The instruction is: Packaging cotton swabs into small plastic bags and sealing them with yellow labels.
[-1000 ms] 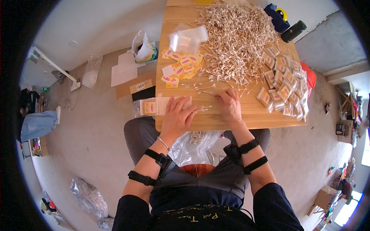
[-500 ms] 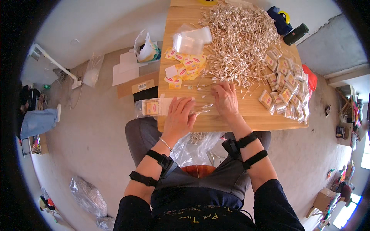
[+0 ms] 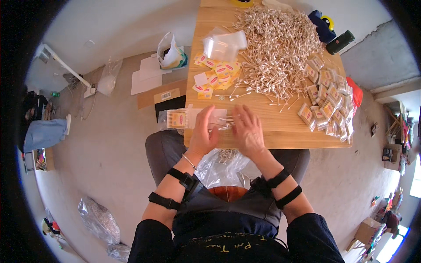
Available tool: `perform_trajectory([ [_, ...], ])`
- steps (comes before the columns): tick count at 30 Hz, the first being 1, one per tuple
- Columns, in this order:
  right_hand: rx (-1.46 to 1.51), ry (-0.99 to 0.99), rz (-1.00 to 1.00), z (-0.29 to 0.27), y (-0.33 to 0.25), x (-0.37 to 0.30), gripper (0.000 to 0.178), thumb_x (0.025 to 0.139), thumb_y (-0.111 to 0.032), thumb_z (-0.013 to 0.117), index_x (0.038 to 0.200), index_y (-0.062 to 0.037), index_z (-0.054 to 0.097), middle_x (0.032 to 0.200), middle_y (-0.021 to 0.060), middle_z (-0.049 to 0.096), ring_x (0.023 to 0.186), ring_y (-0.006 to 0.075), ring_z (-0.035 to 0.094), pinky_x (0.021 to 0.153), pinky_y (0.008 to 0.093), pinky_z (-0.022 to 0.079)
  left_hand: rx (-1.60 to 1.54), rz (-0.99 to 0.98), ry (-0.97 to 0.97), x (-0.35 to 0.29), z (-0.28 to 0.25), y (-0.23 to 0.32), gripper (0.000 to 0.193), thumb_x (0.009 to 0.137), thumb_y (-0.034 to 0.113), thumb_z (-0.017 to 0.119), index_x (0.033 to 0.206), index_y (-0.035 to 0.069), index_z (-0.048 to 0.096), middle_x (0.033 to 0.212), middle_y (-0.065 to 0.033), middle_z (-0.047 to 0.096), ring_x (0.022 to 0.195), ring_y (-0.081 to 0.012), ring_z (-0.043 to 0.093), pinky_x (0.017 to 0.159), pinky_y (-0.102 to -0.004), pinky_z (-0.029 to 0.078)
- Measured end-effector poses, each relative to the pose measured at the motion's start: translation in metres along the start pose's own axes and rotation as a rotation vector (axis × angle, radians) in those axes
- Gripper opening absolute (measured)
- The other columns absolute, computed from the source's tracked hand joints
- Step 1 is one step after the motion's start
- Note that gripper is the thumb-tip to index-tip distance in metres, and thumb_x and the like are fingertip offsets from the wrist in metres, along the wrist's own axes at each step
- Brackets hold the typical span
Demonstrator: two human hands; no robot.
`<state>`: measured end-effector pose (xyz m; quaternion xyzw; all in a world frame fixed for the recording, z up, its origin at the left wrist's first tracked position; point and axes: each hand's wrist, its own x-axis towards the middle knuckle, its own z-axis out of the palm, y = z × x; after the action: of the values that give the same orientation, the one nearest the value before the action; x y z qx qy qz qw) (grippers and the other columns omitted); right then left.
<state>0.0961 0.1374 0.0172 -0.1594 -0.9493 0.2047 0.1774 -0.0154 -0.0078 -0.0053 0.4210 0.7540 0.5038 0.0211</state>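
A small bunch of cotton swabs lies on the table near its front edge, between my two hands. My left hand rests at the bunch's left side, its fingers stretched out and its thumb apart. From the right, the outstretched fingers of my right hand meet the swabs' tips. A pale flat sheet or bag shows behind and under the bunch. Left of my left hand is a clear pack of swabs with a yellow-orange card, at the table's left edge.
A large heap of loose swabs covers the table's far middle. Clear bags and yellow printed cards lie at the left, filled packs at the right. A dark bottle and a tape roll are at the far right.
My right hand has come left and nearer from the heap's edge to the swab bunch. My left hand has turned more upright, uncovering the pale sheet; the view has shifted slightly.
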Motion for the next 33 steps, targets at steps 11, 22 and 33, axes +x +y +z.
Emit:
perform_trajectory([
  [11, -0.239, -0.289, -0.212, 0.019, -0.006, 0.003, 0.081, 0.092, -0.056, 0.047, 0.149, -0.0012, 0.029, 0.159, 0.0135, 0.024, 0.149, 0.0304, 0.016, 0.120, 0.0505, 0.009, -0.285, -0.157, 0.093, -0.003, 0.003, -0.012, 0.047, 0.093, -0.007, 0.041, 0.139, -0.005, 0.036, 0.143, -0.0196, 0.042, 0.136, -0.0298, 0.042, 0.114, -0.0386, 0.035],
  [22, -0.250, -0.300, -0.173, 0.015, -0.008, 0.002, 0.081, 0.090, -0.054, 0.053, 0.152, -0.0074, 0.027, 0.158, 0.0124, 0.027, 0.148, 0.0301, 0.020, 0.119, 0.0537, 0.008, -0.362, -0.228, 0.112, -0.002, -0.003, -0.008, 0.044, 0.097, -0.001, 0.042, 0.141, -0.003, 0.038, 0.142, -0.0206, 0.046, 0.133, -0.0288, 0.047, 0.111, -0.0358, 0.038],
  [33, -0.145, -0.141, -0.012, 0.028, -0.002, 0.018, 0.080, 0.086, -0.040, 0.067, 0.149, -0.0069, 0.031, 0.155, 0.0144, 0.032, 0.147, 0.0296, 0.023, 0.118, 0.0534, 0.013, -0.494, -0.249, 0.145, -0.006, 0.003, 0.007, 0.046, 0.103, 0.016, 0.042, 0.144, -0.004, 0.034, 0.146, -0.0219, 0.042, 0.138, -0.0293, 0.041, 0.115, -0.0371, 0.030],
])
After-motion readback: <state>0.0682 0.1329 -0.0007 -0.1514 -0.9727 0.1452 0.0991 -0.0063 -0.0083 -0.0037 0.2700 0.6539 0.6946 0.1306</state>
